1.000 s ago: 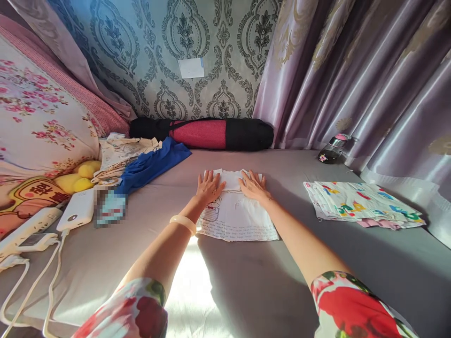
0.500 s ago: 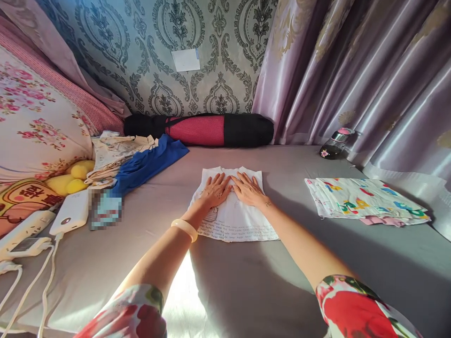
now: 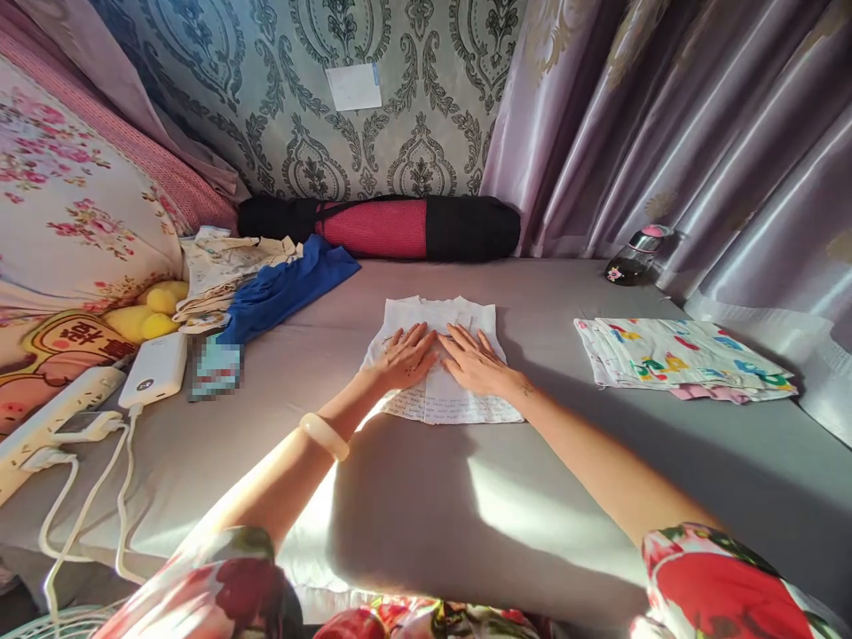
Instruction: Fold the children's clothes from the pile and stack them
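A small white shirt (image 3: 439, 312) lies spread flat on the grey bed sheet (image 3: 413, 497), with lines of small print across its lower part. My left hand (image 3: 405, 357) rests palm down on its left half, fingers stretched out. On the right half lies my right hand (image 3: 477, 359), also flat with fingers apart. The fingertips of both hands come close together near the shirt's middle. A pale bangle (image 3: 325, 437) circles my left wrist. Parts of the print are hidden under my hands.
Folded patterned cloths (image 3: 685, 359) lie at the right, with a dark bottle (image 3: 632, 257) behind them. Blue clothing (image 3: 286, 284), a white power bank (image 3: 154, 368) and a power strip (image 3: 59, 426) with cables are at the left. A red-black rolled bag (image 3: 379, 228) lies along the wall.
Both hands have slid down the shirt toward me, baring more of its upper part. The view has tilted down slightly, so my lap shows at the bottom.
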The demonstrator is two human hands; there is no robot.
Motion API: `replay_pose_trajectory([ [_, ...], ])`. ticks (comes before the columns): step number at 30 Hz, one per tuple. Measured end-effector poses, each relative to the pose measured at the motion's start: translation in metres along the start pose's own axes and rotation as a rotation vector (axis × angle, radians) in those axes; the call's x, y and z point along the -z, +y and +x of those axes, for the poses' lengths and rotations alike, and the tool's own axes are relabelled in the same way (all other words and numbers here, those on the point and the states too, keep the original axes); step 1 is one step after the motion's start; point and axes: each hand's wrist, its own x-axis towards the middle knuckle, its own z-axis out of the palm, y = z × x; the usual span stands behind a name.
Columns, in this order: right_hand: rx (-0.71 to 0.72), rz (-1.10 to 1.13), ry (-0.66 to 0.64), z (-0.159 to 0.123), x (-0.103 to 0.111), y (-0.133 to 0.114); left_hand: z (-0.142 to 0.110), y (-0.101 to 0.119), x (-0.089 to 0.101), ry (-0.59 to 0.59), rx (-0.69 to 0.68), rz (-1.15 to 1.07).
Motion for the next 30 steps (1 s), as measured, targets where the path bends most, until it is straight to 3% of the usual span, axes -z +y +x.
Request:
replay_pose_trajectory([
  [5, 0.029, 0.034, -0.042, -0.020, -0.008, -0.010, -0.031, 0.007, -0.001, -0.017, -0.044, -0.055],
  [15, 0.012, 0.024, -0.047, -0.020, -0.008, -0.013, -0.031, 0.009, -0.001, -0.070, -0.015, -0.082],
  [24, 0.067, 0.102, -0.128, -0.066, 0.000, -0.034, -0.073, 0.025, 0.011, -0.077, -0.054, -0.133],
  [30, 0.056, 0.074, -0.074, -0.072, -0.005, -0.038, -0.077, 0.026, 0.010, -0.126, -0.039, -0.149],
])
